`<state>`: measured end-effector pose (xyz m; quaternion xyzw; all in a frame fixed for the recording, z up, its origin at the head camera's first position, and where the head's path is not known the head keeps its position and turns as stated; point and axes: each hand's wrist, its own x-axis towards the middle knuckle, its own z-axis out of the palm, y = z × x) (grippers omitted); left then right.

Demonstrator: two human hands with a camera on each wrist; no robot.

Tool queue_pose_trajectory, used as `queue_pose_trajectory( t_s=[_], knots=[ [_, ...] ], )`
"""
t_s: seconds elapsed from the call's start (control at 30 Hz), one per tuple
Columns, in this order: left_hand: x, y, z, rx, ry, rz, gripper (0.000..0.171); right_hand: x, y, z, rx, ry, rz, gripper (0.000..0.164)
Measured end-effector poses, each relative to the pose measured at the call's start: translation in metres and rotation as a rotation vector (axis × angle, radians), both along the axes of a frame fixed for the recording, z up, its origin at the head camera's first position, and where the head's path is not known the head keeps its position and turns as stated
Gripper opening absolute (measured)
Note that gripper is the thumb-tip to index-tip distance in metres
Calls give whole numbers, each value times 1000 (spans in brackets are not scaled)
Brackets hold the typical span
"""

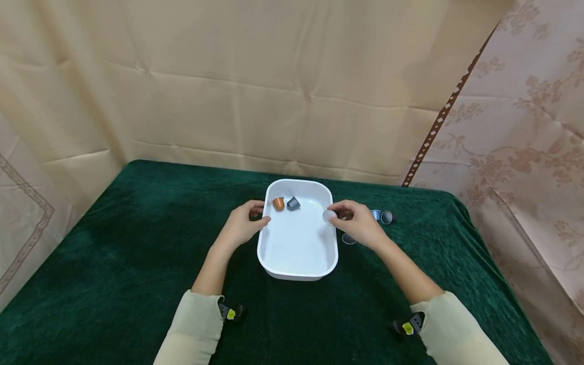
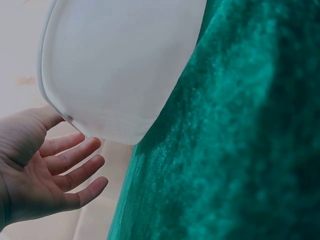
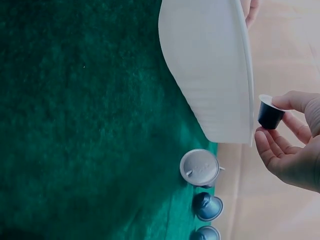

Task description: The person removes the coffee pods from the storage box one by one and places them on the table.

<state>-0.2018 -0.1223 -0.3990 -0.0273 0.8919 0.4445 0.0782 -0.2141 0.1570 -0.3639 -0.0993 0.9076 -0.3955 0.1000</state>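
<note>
My left hand (image 1: 244,223) is at the left side of a white tray (image 1: 298,263), thumb over the rim. Its other fingers (image 2: 75,159) spread loosely along the outside wall. Between thumb and fingertips my right hand (image 1: 358,223) pinches a dark coffee capsule (image 3: 270,116) by its pale lid and base. The capsule is held at the tray's right rim, lid facing the tray's inside in the head view. Inside the tray, near its far left end, lie an orange capsule (image 1: 279,204) and a grey capsule (image 1: 293,204).
Several more capsules lie on the green cloth (image 1: 150,263) right of the tray, partly behind my right hand: a silver-lidded one (image 3: 200,168), a blue one (image 3: 208,206) and others. A beige curtain (image 1: 255,91) hangs behind the table.
</note>
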Motion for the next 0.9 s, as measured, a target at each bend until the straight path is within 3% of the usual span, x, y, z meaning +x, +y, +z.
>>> queue_pose_trajectory(
  t_s=[0.9],
  knots=[
    [-1,-1,-1,-7,-7,0,51,3,33,-5,11,-3,-56,33]
  ],
)
